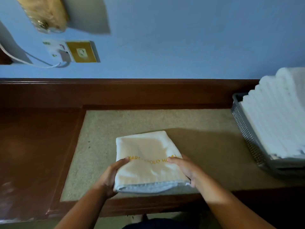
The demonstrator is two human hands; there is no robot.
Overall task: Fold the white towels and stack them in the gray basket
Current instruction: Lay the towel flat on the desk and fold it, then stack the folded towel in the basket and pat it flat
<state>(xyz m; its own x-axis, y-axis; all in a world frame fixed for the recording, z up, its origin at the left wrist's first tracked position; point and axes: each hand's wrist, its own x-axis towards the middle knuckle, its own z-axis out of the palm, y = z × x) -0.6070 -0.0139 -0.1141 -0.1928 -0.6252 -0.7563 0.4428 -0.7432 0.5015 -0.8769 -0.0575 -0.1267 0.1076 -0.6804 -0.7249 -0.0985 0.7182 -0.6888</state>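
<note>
A folded white towel (145, 151) with yellow lettering lies on the beige inlay of the wooden table (41, 146), near its front edge. My left hand (112, 176) grips the towel's left side, thumb on top. My right hand (184, 169) grips its right side in the same way. The gray mesh basket (244, 129) stands at the right edge of the table. A tall stack of folded white towels (277, 116) fills it and rises above its rim.
The table backs onto a blue wall (181, 38) with a raised wooden ledge along it. A brass switch plate (82, 52), a white plug with cables and a wall lamp hang at the upper left. Bare beige surface lies between towel and basket.
</note>
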